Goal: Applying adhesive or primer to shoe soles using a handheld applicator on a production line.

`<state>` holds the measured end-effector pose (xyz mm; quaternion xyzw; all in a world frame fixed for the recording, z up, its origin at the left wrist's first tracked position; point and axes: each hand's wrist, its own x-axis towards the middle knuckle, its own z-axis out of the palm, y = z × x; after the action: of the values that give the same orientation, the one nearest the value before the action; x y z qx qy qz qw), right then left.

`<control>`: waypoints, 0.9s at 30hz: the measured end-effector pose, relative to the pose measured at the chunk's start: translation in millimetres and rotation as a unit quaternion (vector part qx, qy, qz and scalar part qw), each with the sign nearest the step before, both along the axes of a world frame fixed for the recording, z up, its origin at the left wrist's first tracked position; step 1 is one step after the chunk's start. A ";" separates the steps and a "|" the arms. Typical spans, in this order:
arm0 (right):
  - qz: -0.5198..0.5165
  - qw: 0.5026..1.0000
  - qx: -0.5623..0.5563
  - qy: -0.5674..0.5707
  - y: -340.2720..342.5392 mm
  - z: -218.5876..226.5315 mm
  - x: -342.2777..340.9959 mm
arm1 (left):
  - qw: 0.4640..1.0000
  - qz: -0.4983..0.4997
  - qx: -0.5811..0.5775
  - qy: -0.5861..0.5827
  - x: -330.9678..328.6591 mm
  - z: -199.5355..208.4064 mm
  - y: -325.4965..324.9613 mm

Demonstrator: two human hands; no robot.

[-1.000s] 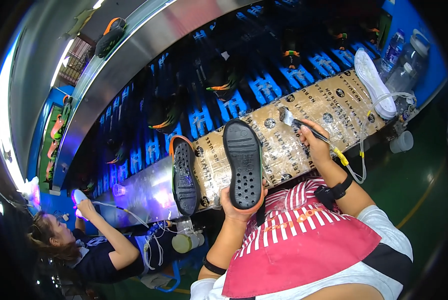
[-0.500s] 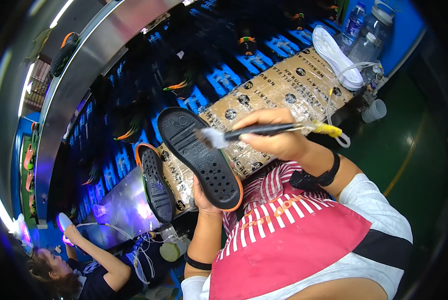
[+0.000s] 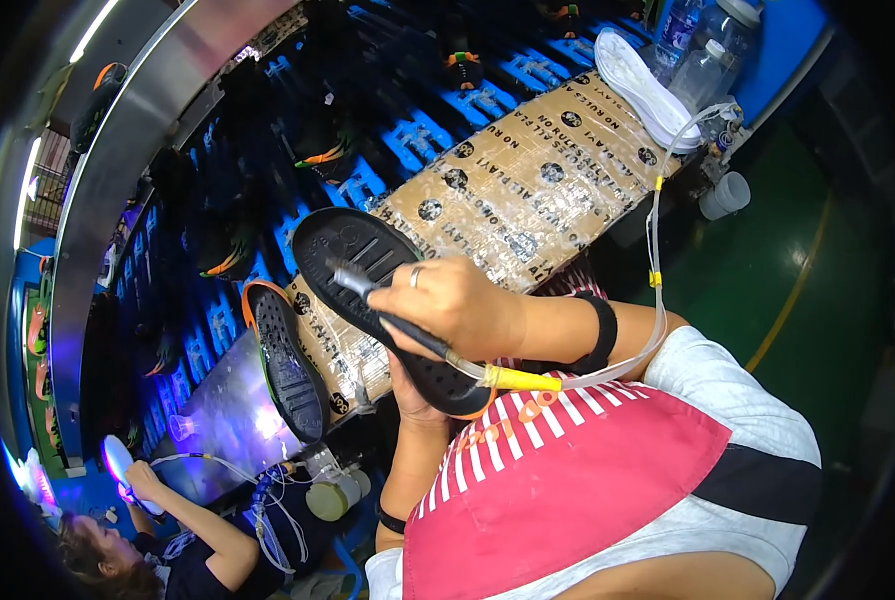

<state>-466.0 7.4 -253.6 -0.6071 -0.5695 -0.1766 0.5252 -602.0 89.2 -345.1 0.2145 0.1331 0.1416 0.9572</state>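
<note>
right hand (image 3: pixel 458 305) gripping brush (image 3: pixel 398 325), left hand (image 3: pixel 418 400) under black sole (image 3: pixel 368 290)

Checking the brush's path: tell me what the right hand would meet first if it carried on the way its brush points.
The right hand aims the brush up and left, with its tip already over the black shoe sole held by the left hand. That sole comes first, though depth is unclear.

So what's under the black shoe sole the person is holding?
The left hand is under the black sole, holding it up; most of that hand is hidden. The right hand holds a brush on top.
</note>
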 end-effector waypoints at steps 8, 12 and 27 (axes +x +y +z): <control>0.226 0.952 -0.016 0.206 -16.8 3.6 2.9 | 0.999 0.009 0.033 -0.001 -3.5 -5.4 5.7; 0.148 0.929 -0.043 0.338 -23.2 2.1 7.6 | 0.998 0.035 -0.016 0.055 -2.1 -5.4 6.7; 0.019 1.000 0.017 -0.005 -7.4 -37.6 -0.4 | 0.999 0.045 -0.018 -0.011 12.6 18.3 14.4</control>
<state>-466.4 0.0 -291.2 -0.5859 -0.5807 -0.1796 0.5361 -589.3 103.6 -326.8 0.1894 0.1346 0.1847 0.9549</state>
